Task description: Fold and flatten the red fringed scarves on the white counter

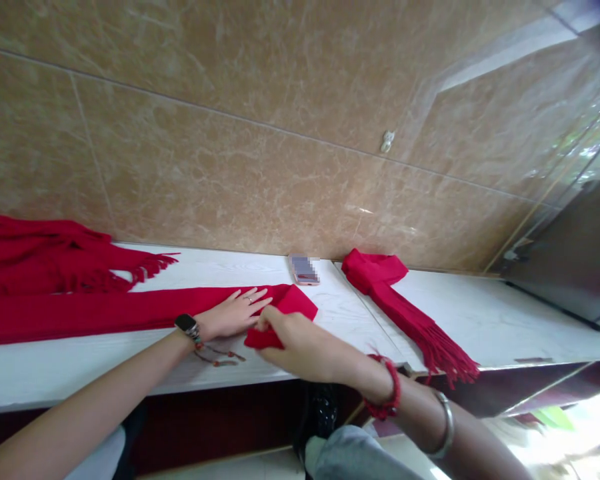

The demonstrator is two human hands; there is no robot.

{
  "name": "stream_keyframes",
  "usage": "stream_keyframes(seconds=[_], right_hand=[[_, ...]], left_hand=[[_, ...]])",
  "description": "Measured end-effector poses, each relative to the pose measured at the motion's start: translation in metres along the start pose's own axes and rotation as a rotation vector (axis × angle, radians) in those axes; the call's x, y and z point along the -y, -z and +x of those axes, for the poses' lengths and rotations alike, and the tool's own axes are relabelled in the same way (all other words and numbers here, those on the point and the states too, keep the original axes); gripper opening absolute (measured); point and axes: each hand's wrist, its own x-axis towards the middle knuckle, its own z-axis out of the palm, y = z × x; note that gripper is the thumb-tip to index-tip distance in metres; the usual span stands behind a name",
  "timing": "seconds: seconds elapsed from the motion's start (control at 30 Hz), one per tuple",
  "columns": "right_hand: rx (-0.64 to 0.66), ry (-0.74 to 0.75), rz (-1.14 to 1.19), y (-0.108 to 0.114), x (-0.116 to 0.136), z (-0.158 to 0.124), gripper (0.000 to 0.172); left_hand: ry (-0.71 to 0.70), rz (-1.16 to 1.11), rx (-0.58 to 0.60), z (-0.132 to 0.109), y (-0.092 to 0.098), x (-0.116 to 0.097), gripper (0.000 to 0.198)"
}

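Note:
A long red scarf (105,312) lies flat in a narrow strip along the white tabletop, its right end folded over at an angle. My left hand (235,312) rests on the strip near that fold, fingers stretched out and spread, palm down. With bent fingers, my right hand (300,343) grips the turned-over end of the same scarf, close to the table's front edge. The fingertips of my left hand come near my right hand's thumb side. Part of the fold is hidden behind my right hand.
Another red fringed scarf (45,257) lies rumpled at the left. A folded red scarf (405,313) lies at the right, its fringe over the front edge. A phone (304,270) sits by the tiled wall (220,167). A dark box-like object (570,253) stands far right.

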Motion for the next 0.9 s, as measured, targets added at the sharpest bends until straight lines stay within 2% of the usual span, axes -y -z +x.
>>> stream_keyframes(seconds=[0.07, 0.13, 0.17, 0.27, 0.37, 0.43, 0.5, 0.6, 0.73, 0.8, 0.9], right_hand=[[0.194, 0.045, 0.039, -0.019, -0.008, 0.006, 0.027], [0.280, 0.093, 0.145, -0.023, -0.023, 0.013, 0.030], [0.256, 0.101, 0.195, -0.021, -0.033, 0.017, 0.030], [-0.019, 0.008, 0.188, -0.005, -0.071, 0.030, 0.024], [-0.307, -0.250, 0.016, 0.003, -0.116, 0.043, 0.018], [-0.310, -0.425, 0.039, -0.002, -0.142, 0.050, 0.020], [-0.259, -0.494, 0.141, -0.012, -0.160, 0.057, 0.022], [-0.173, -0.485, 0.275, -0.024, -0.172, 0.064, 0.013], [-0.104, -0.449, 0.438, -0.027, -0.172, 0.067, 0.009], [-0.134, -0.444, 0.479, -0.024, -0.171, 0.068, 0.012], [-0.248, -0.481, 0.444, -0.012, -0.176, 0.071, 0.017]], left_hand=[[0.055, -0.023, 0.078, -0.008, 0.004, 0.005, 0.046], [0.102, -0.036, 0.125, -0.015, 0.008, 0.011, 0.047], [0.117, -0.041, 0.138, -0.017, 0.009, 0.014, 0.048], [0.174, -0.026, 0.152, -0.022, 0.013, 0.023, 0.044], [0.263, 0.044, 0.153, -0.024, 0.012, 0.030, 0.041], [0.323, 0.064, 0.166, -0.025, 0.008, 0.033, 0.043], [0.369, 0.049, 0.196, -0.025, 0.004, 0.035, 0.047], [0.416, 0.013, 0.236, -0.023, 0.000, 0.035, 0.051], [0.448, -0.044, 0.242, -0.019, 0.001, 0.033, 0.051], [0.457, -0.065, 0.245, -0.015, 0.003, 0.032, 0.051], [0.452, -0.080, 0.248, -0.007, 0.006, 0.030, 0.053]])
